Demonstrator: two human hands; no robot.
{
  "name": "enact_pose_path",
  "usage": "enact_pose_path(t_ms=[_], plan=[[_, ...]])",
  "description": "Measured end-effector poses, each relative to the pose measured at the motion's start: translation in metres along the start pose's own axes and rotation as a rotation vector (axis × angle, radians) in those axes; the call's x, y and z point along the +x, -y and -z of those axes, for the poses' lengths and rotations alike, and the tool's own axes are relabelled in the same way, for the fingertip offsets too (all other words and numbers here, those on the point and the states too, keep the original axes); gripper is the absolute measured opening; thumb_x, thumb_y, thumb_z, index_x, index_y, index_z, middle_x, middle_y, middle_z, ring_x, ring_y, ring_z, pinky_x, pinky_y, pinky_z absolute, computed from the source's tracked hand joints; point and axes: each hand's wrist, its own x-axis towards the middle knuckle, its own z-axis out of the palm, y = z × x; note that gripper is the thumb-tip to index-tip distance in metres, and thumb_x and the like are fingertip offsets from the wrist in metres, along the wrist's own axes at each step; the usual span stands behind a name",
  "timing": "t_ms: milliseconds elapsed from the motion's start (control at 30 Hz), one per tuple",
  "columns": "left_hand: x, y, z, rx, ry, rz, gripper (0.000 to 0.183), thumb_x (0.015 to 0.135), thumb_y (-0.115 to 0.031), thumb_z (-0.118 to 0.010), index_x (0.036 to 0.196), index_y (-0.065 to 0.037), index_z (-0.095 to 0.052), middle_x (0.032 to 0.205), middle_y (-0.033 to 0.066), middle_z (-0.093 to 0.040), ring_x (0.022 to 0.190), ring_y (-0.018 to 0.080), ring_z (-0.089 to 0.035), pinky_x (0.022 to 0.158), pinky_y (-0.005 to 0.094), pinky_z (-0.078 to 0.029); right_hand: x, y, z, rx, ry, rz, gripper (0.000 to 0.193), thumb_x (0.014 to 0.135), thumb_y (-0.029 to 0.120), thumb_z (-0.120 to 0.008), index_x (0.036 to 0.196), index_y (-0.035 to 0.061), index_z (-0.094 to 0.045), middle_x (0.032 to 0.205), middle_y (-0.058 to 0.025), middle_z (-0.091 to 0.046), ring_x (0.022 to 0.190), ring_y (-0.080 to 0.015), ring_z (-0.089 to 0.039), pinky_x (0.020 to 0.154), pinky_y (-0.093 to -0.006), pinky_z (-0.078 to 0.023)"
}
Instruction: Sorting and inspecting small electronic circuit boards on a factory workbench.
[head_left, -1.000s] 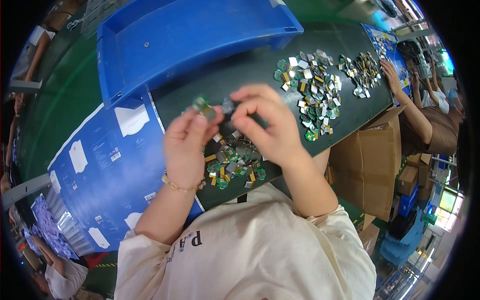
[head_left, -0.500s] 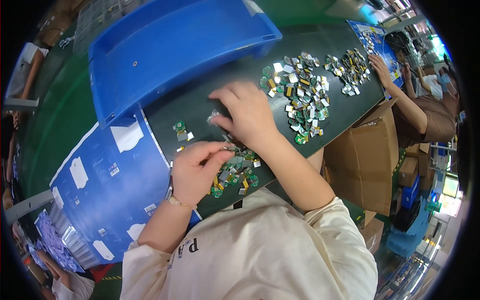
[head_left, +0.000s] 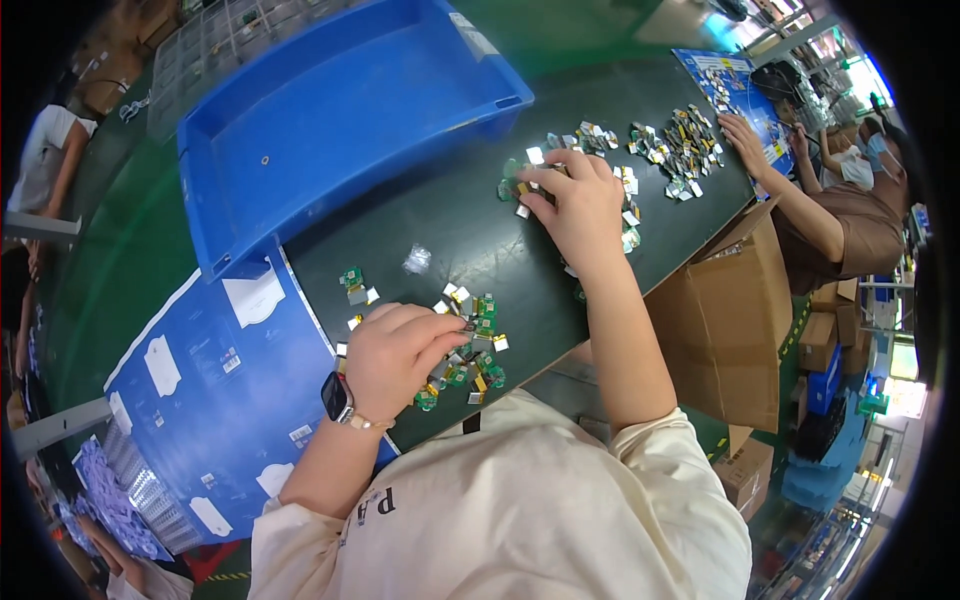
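"Why is the left hand [head_left: 395, 350] pinching a board [head_left: 468, 326] here?"
"Reach, probably: the small pile [head_left: 485, 367] is lying by the near edge of the counter [head_left: 545, 325]."
"Right hand [head_left: 582, 215]?"
"Touching the big pile [head_left: 597, 138]; its grip I can't tell."

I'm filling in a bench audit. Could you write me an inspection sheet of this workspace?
Surface: dark green table, partly covered by a blue printed sheet at left.
Parts: small circuit boards and silver pieces in a near pile, a middle pile and a far pile.
Clutter: crumpled clear plastic; blue bin behind it.
Left hand: at the near pile, fingertips close together; grip unclear.
Right hand: at the middle pile; grip unclear.
Cables: none made out near the hands.
Surroundings: cardboard box at right; co-worker's hand beside the far pile.
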Motion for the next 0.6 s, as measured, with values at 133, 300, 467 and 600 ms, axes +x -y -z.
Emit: enact_pose_path(t_ms=[133,300,467,600], plan=[[0.002,-0.002,0.003,0.021,0.006,-0.038,0.017,0.069,-0.014,-0.078,0.085,-0.010,-0.073,0.082,0.0032,-0.068,0.072,0.0200,-0.063,0.063,0.0315,-0.048,-0.001,0.004,0.009,0.295,0.114,-0.071,0.013,0.071,0.014,-0.077,0.079,0.0096,-0.069,0.078,-0.0037,-0.066,0.074,-0.0245,-0.062,0.067,-0.0358,-0.050],[-0.001,-0.007,0.003,0.004,-0.039,0.014,0.019,0.068,-0.013,-0.078,0.087,-0.010,-0.073,0.086,0.0041,-0.066,0.077,0.0228,-0.063,0.066,0.0322,-0.049,-0.010,0.035,0.026,0.597,0.078,-0.200,0.013,0.072,0.009,-0.077,0.078,0.0047,-0.067,0.079,-0.0075,-0.069,0.070,-0.0200,-0.066,0.063,-0.0285,-0.050],[-0.004,-0.012,0.014,-0.256,0.001,0.127,0.016,0.080,-0.010,-0.071,0.095,-0.005,-0.070,0.091,0.0067,-0.068,0.078,0.0166,-0.064,0.067,0.0282,-0.050,-0.013,0.069,0.028,0.583,-0.018,0.088,0.016,0.068,0.007,-0.078,0.081,0.0096,-0.069,0.077,-0.0034,-0.068,0.063,-0.0178,-0.061,0.057,-0.0306,-0.046],[-0.013,-0.013,0.000,-0.953,-0.003,0.412,0.028,0.100,-0.019,-0.048,0.115,0.003,-0.057,0.101,0.0107,-0.067,0.089,0.0162,-0.066,0.079,0.0271,-0.052,-0.020,0.099,0.024,0.574,-0.128,0.218,0.025,0.064,0.009,-0.079,0.087,0.0139,-0.073,0.079,0.0003,-0.067,0.064,-0.0180,-0.058,0.055,-0.0299,-0.045]])
